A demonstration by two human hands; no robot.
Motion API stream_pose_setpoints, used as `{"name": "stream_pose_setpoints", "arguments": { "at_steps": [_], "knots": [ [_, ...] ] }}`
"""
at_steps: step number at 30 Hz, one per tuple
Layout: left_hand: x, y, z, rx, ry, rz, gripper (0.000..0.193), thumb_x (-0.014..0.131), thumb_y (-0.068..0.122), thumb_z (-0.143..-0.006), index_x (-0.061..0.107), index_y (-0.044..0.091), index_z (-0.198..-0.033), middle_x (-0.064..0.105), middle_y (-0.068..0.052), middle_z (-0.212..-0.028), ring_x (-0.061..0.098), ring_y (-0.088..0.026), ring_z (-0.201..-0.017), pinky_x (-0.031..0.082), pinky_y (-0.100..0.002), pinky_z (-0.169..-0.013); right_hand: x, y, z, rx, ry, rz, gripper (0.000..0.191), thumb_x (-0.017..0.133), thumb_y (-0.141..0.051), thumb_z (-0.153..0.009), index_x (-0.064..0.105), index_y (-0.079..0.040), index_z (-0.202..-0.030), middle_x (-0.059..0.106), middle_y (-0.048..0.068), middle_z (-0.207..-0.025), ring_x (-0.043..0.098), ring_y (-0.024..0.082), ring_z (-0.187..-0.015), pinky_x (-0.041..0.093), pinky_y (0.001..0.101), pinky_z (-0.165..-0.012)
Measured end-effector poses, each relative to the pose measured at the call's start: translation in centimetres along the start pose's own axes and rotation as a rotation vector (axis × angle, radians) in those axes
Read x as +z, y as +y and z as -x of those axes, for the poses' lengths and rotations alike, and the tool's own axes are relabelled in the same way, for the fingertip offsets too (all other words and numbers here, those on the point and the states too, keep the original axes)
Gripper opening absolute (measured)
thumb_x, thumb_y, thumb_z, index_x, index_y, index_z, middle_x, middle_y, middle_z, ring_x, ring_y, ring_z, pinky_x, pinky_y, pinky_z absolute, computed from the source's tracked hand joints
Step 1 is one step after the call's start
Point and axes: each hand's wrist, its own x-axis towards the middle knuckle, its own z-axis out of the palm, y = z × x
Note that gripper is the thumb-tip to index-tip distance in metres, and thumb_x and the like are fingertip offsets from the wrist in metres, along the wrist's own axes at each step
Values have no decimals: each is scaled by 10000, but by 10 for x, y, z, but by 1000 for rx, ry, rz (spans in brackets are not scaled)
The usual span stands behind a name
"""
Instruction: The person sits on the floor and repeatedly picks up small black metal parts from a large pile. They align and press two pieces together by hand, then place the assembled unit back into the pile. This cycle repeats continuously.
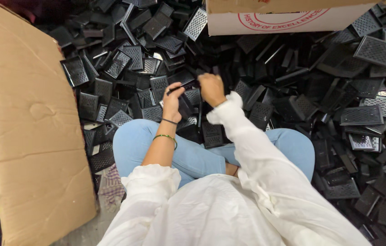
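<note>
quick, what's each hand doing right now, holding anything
Left hand: closed on a thin flat black plastic grille piece.
Right hand: closed, fingers curled at the same piece's far end; its grip is hidden.

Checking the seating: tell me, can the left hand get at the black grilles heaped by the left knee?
Probably yes: the left hand sits just above those black grilles, with nothing between them.

Left hand (173, 101), right hand (211, 88) together, fingers curled

Even overhead light, soft shadows; white tunic (229, 214) nearly blown out, black grilles (366, 116) glint; hands slightly motion-blurred, wide-angle stretch at edges.
</note>
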Motion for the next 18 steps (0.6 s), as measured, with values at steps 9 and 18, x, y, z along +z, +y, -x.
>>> {"name": "stream_pose_setpoints", "arguments": {
  "at_steps": [9,18],
  "knots": [
    [22,-19,24,-175,-283,-380,387,713,491,-946,685,109,-1004,649,19,-1045,536,-97,-1029,411,-265,-947,-28,-5,101,835,179,-1382,336,735,-14,-910,560,-21,-1197,701,47,-1065,679,99,-901,566,239,-709],
    [14,-15,26,-219,-304,-180,355,691,439,-917,707,117,-1067,696,15,-1038,622,-94,-947,496,-269,-879,-26,-14,105,550,75,-1273,397,740,-112,-947,537,-6,-1271,680,95,-1167,655,142,-1028,555,276,-867]
  ]
}}
